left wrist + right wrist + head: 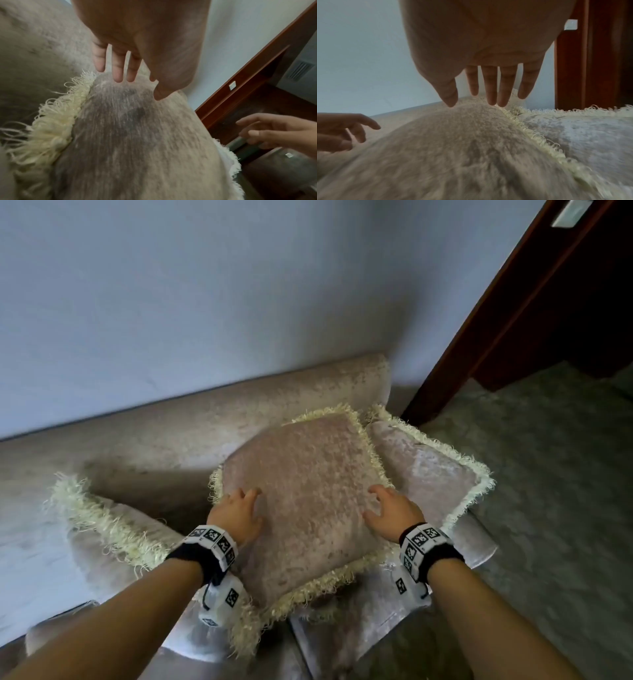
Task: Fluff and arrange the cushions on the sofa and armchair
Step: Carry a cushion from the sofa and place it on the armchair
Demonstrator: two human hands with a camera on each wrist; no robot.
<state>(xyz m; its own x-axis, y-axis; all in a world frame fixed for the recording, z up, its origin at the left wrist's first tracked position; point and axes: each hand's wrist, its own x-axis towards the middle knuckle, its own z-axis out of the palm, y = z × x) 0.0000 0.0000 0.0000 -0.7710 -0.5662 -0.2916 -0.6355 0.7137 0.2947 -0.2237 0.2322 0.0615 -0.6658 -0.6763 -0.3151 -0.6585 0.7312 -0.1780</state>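
2 hands work the top cushion, propped on a second cushion at the sofa end. Left hand and right hand are flat, fingers spread, gripping nothing. Best pat evenly from both sides.

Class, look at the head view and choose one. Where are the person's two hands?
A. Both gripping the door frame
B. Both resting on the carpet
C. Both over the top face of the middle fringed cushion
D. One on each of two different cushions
C: the left hand and the right hand are spread open over the middle cushion, one toward each side of its face.
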